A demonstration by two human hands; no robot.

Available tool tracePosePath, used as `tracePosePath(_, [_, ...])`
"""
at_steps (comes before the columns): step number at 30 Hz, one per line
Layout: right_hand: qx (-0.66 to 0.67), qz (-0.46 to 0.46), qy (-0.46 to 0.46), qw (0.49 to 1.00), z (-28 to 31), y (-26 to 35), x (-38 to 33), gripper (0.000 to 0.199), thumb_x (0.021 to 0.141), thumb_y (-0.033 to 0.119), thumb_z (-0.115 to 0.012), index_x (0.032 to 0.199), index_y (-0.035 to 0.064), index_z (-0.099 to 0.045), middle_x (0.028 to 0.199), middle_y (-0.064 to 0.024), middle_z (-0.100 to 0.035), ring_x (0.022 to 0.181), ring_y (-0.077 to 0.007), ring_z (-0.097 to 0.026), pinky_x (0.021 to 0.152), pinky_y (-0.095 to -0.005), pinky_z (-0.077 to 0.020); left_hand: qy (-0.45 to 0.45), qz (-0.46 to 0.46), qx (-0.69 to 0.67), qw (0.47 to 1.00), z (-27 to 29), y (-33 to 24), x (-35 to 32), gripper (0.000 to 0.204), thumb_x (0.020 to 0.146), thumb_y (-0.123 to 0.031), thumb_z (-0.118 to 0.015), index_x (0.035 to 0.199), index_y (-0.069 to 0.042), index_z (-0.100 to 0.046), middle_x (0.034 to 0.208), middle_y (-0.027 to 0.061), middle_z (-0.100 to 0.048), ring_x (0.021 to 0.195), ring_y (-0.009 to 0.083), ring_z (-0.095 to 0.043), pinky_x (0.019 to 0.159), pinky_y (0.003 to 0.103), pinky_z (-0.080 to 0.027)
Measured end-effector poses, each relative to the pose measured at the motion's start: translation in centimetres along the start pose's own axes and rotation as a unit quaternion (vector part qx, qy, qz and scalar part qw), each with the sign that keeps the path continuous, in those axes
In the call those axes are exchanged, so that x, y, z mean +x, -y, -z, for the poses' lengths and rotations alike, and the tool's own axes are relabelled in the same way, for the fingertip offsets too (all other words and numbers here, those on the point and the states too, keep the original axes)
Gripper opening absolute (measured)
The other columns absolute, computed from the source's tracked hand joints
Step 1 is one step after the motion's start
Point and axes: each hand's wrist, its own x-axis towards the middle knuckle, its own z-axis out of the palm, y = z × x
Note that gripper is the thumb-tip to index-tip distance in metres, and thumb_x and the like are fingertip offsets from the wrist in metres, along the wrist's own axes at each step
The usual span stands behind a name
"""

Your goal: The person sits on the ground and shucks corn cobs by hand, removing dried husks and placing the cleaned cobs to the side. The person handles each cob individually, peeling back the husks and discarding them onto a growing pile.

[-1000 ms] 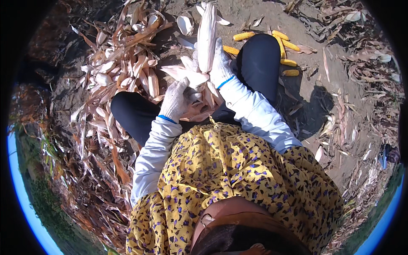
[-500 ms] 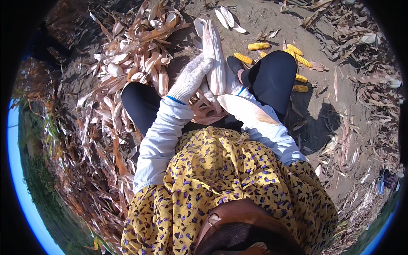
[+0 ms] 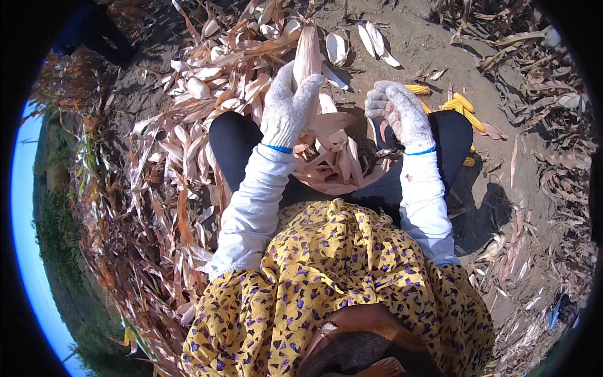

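Observation:
An ear of corn in its pale husk stands upright in my left hand, whose white knit glove wraps round its lower part. A broad loose husk leaf spreads just right of that hand; whether it is still joined to the ear I cannot tell. My right hand, in a matching glove, hovers apart above my right lower leg. Its fingers are loosely curved and spread, with nothing seen in them. Below and between the hands, dry husk leaves lie between my bent legs.
A large heap of husks covers the left side. Several bare yellow cobs lie on the soil beyond my right knee. Pale husk pieces lie ahead. Dry stalks line the right, and dark-clothed legs show far left.
My right hand has come off the ear and moved right. The husk leaf that lay across my right forearm is gone from there. My left hand keeps its hold on the ear.

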Motion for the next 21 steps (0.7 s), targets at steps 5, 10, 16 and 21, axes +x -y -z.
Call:
tracePosePath(5, [-0.075,-0.135,-0.071,0.985,-5.1,-6.7,0.7,0.047,0.103,0.036,-0.048,0.140,0.0061,-0.047,0.128,-0.0114,-0.059,0.114,-0.0214,-0.060,0.098,-0.0363,-0.0505,0.038,-0.073,0.004,0.997,-3.2,-0.2,-0.9,0.039,0.092,-0.024,-0.065,0.124,-0.001,-0.061,0.104,0.0141,-0.069,0.091,0.0226,-0.066,0.081,0.034,-0.052])
tracePosePath(10, [0.146,-0.164,-0.061,0.974,-7.0,-7.0,0.4,0.058,0.101,0.042,-0.051,0.146,0.0067,-0.039,0.144,-0.0135,-0.045,0.127,-0.0260,-0.048,0.112,-0.0374,-0.0379,0.062,-0.039,0.055,0.996,-3.6,0.6,-1.3,0.039,0.095,-0.033,-0.058,0.116,-0.002,-0.065,0.102,0.0199,-0.068,0.095,0.0346,-0.066,0.084,0.039,-0.050])
tracePosePath(16, [0.241,-0.130,-0.086,0.958,-8.8,-7.0,-0.7,0.049,0.098,0.031,-0.059,0.140,0.0097,-0.045,0.137,-0.0103,-0.051,0.123,-0.0245,-0.052,0.103,-0.0424,-0.0449,0.074,0.062,-0.035,0.995,-4.0,0.7,-2.0,0.034,0.097,-0.031,-0.053,0.103,0.000,-0.068,0.086,0.0149,-0.068,0.079,0.0221,-0.062,0.077,0.034,-0.047])
tracePosePath(21, [0.168,-0.034,-0.126,0.977,-9.0,-7.9,-0.3,0.038,0.097,0.024,-0.062,0.131,0.0099,-0.053,0.121,-0.0049,-0.061,0.106,-0.0209,-0.062,0.093,-0.0401,-0.0524,0.053,0.097,-0.060,0.992,-4.1,0.6,-3.3,0.034,0.101,-0.030,-0.050,0.106,-0.002,-0.068,0.090,0.0062,-0.068,0.085,0.0142,-0.059,0.080,0.028,-0.046])
